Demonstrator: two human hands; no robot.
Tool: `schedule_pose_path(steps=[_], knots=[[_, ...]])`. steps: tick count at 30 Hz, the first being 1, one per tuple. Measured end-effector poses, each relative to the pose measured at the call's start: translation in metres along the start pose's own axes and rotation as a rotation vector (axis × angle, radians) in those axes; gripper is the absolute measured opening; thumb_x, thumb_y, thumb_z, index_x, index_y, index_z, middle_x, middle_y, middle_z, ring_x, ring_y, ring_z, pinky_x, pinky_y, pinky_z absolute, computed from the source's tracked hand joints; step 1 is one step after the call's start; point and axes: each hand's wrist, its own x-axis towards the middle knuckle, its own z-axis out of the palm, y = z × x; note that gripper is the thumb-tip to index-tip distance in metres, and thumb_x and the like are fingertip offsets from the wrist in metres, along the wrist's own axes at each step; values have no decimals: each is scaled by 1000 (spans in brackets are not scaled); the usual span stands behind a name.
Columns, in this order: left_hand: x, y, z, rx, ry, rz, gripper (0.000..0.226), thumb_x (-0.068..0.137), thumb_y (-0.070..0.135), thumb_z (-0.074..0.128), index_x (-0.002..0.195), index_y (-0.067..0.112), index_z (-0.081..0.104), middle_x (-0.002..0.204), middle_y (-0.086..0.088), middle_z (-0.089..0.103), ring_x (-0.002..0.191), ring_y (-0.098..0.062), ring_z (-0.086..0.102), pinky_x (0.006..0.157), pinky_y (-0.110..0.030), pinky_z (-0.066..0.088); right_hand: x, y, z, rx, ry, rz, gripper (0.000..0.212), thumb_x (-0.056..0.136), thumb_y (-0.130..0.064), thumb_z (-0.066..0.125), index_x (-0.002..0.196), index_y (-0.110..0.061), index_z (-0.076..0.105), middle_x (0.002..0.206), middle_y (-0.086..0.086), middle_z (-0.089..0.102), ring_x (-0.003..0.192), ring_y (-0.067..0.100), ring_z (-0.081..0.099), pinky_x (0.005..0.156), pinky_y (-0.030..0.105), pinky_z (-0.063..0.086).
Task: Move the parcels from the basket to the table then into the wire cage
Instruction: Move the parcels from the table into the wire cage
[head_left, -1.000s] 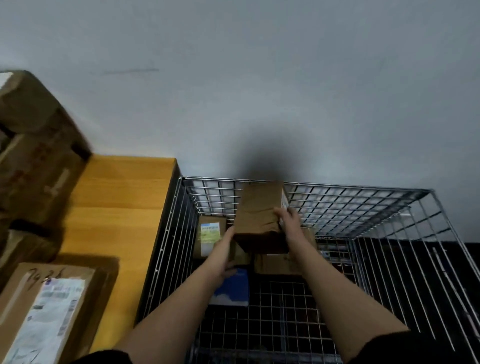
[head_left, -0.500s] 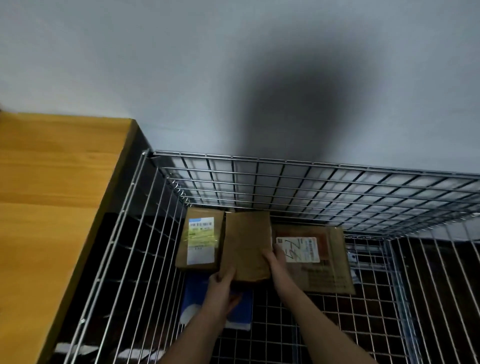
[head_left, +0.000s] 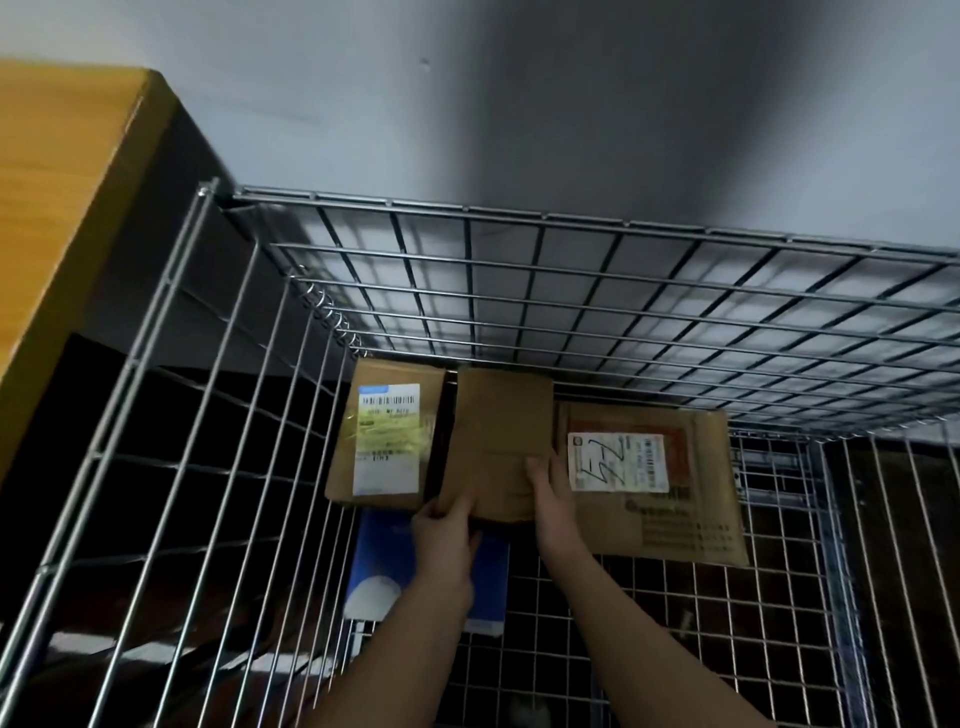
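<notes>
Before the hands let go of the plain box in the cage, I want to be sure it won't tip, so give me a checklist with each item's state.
1. Plain box inside wire cage: ok.
2. Slot between barcode-label parcel and handwritten-label parcel fits it: ok.
3. Left hand holds the near corner: ok.
4. Right hand holds the box's right edge: ok.
5. Box resting fully on the cage floor: cannot tell.
6. Blue packet clear of the box's underside: cannot tell.
</notes>
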Motion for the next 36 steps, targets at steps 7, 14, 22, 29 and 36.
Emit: schedule_pose_path(steps=[7, 14, 22, 29, 36], knots=[[2, -4, -2, -46, 3, -115, 18, 90, 17, 64, 106, 7, 62, 100, -12, 65, 95, -25, 62, 74, -28, 51, -3, 2, 9, -473, 60, -54, 58, 101, -50, 32, 152, -24, 23, 155, 1, 29, 144, 21, 20, 118, 38, 14], [8, 3, -5, 53, -15, -148, 14, 96, 14, 56, 104, 4, 62, 98, -14, 65, 85, -22, 62, 63, -24, 48, 7, 1, 13, -610, 129, -56, 53, 102, -42, 33, 148, -15, 35, 143, 18, 39, 131, 30, 37, 113, 39, 29], [10, 12, -7, 270, -46, -197, 17, 100, 17, 46, 111, 6, 53, 98, -13, 60, 81, -22, 59, 69, -29, 50, 12, -13, 12, -666, 32, 60, 59, 102, -43, 34, 151, -12, 23, 148, 19, 34, 133, 35, 36, 111, 46, 33], [-60, 57, -8, 536, -29, -149, 18, 97, 26, 47, 106, 11, 51, 88, -9, 57, 74, -21, 55, 68, -31, 42, -47, -70, -11, -706, 24, 88, 51, 101, -39, 39, 138, -4, 42, 133, 17, 53, 113, 28, 54, 88, 32, 45], [-183, 149, -5, 496, -6, 180, 21, 97, 16, 45, 81, 6, 57, 73, -9, 56, 58, -20, 53, 42, -17, 41, -154, -177, -2, -811, -6, -88, 37, 99, -31, 41, 126, -10, 53, 121, 11, 60, 97, 23, 55, 75, 28, 41]])
